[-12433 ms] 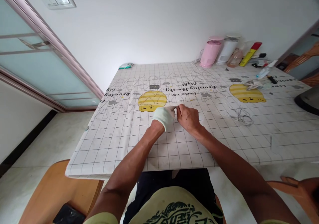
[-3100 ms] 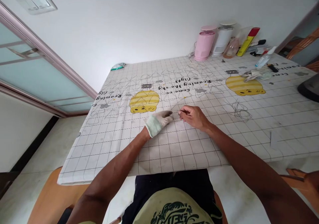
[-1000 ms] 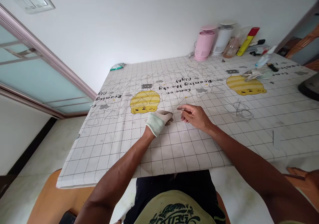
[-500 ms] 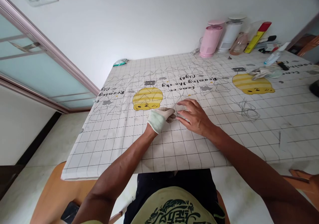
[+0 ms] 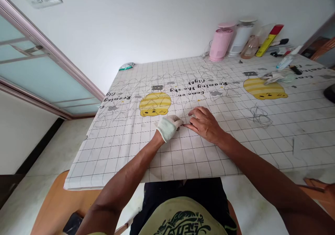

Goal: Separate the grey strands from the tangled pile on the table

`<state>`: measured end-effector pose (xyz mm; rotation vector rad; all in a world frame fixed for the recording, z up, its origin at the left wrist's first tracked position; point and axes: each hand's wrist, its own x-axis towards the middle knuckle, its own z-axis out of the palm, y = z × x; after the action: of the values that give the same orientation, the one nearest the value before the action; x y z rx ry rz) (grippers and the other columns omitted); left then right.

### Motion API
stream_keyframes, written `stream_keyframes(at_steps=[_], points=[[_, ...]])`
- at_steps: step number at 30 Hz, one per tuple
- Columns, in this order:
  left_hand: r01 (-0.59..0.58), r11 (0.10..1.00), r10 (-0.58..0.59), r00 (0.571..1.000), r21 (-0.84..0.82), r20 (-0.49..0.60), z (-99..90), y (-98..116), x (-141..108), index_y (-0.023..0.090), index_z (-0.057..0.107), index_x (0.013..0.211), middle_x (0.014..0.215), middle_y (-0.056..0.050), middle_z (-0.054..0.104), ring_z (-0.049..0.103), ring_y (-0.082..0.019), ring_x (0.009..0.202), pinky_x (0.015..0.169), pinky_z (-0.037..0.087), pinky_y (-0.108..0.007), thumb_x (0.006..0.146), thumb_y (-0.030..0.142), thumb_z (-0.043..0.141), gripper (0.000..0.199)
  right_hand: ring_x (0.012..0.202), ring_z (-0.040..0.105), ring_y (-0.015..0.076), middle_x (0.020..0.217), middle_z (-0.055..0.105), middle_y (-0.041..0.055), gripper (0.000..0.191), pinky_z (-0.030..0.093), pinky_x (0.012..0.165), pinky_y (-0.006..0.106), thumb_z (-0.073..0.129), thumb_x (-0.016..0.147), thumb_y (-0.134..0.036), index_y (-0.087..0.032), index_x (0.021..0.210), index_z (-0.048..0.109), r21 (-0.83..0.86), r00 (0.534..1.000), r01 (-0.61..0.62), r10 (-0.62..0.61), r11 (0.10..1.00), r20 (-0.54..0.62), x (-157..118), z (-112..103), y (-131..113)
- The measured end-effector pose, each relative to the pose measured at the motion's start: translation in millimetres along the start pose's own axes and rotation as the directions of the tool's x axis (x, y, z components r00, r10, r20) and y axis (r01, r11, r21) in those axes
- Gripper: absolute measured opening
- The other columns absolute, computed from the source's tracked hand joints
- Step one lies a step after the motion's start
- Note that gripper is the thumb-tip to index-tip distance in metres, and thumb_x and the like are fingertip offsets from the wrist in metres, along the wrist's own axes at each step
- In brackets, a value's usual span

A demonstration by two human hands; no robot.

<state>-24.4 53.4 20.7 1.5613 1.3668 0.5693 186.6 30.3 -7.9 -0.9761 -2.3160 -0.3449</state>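
Note:
My left hand (image 5: 170, 125) wears a pale glove and rests near the middle of the table (image 5: 125, 172), its fingers pinched together on something too small to make out. Just to its right is my bare right hand (image 5: 204, 123), with curled fingers and its lowest fingertip almost at the left fingertips. What lies between the fingertips cannot be made out. A tangle of thin wire (image 5: 259, 116) lies to the right of my hands. Thin bent wire shapes (image 5: 167, 75) are spread over the cloth beyond them.
Along the back right stand a pink cylinder (image 5: 221, 45), a white cylinder (image 5: 240, 39), a spray bottle (image 5: 250, 47) and a yellow and red box (image 5: 269, 41). A glove (image 5: 277, 76) lies at the right. A green and white packet (image 5: 126, 66) sits at the back left corner.
My right hand's fingers have curled in more, and its lowest fingertip has come closer to my left fingertips. My left hand has turned slightly.

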Motion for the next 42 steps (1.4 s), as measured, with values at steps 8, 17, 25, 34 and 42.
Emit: stream_keyframes(at_steps=[8, 17, 25, 34, 42], points=[[0.017, 1.000, -0.012, 0.984, -0.024, 0.176, -13.3, -4.9, 0.8, 0.020, 0.065, 0.067, 0.061, 0.001, 0.056, 0.047, -0.014, 0.059, 0.053, 0.032, -0.028, 0.074, 0.028, 0.070, 0.011, 0.100, 0.058, 0.0286, 0.103, 0.069, 0.0115, 0.025, 0.052, 0.088, 0.046, 0.080, 0.094, -0.030, -0.021, 0.078, 0.064, -0.062, 0.998, 0.056, -0.058, 0.996, -0.031, -3.6, 4.9, 1.3], [-0.027, 0.999, 0.031, 0.988, -0.028, 0.151, -17.4, -1.1, -1.6, 0.019, 0.067, 0.073, 0.061, 0.002, 0.058, 0.049, -0.013, 0.059, 0.054, 0.036, -0.025, 0.078, 0.032, 0.068, 0.014, 0.106, 0.060, 0.0316, 0.111, 0.069, 0.0149, 0.021, 0.056, 0.090, 0.050, 0.081, 0.093, -0.036, -0.020, 0.092, 0.067, 0.042, 0.995, -0.011, 0.016, 0.999, -0.103, -4.8, -5.2, 15.0], [-0.084, 0.996, 0.077, 0.988, 0.043, 0.132, -27.4, -1.0, -0.7, 0.019, 0.067, 0.073, 0.059, 0.003, 0.059, 0.050, -0.012, 0.058, 0.056, 0.039, -0.024, 0.079, 0.032, 0.065, 0.015, 0.139, 0.049, 0.0376, 0.149, 0.058, 0.0140, 0.028, 0.048, 0.112, 0.063, 0.079, 0.095, -0.030, -0.025, 0.122, 0.073, 0.150, 0.997, -0.029, 0.038, 0.988, -0.062, -4.2, -19.8, 19.0], [-0.090, 0.994, 0.075, 0.977, 0.067, 0.200, -27.9, -13.5, 6.9, 0.020, 0.069, 0.071, 0.057, 0.001, 0.062, 0.054, -0.014, 0.056, 0.055, 0.039, -0.025, 0.077, 0.028, 0.067, 0.011, 0.138, 0.054, 0.0331, 0.143, 0.067, 0.0116, 0.011, 0.054, 0.110, 0.052, 0.078, 0.095, -0.023, -0.021, 0.086, 0.074, 0.101, 0.998, 0.053, -0.051, 0.993, -0.024, -2.7, -15.0, 16.5], [0.027, 0.999, -0.018, 0.968, -0.030, 0.249, -26.9, -13.9, 8.0, 0.019, 0.065, 0.067, 0.054, -0.001, 0.062, 0.057, -0.014, 0.054, 0.050, 0.035, -0.024, 0.074, 0.026, 0.067, 0.009, 0.133, 0.059, 0.0328, 0.137, 0.071, 0.0117, 0.013, 0.057, 0.105, 0.052, 0.080, 0.094, -0.022, -0.021, 0.083, 0.072, 0.078, 0.996, 0.075, -0.070, 0.994, -0.057, -3.5, -10.6, 17.8]])
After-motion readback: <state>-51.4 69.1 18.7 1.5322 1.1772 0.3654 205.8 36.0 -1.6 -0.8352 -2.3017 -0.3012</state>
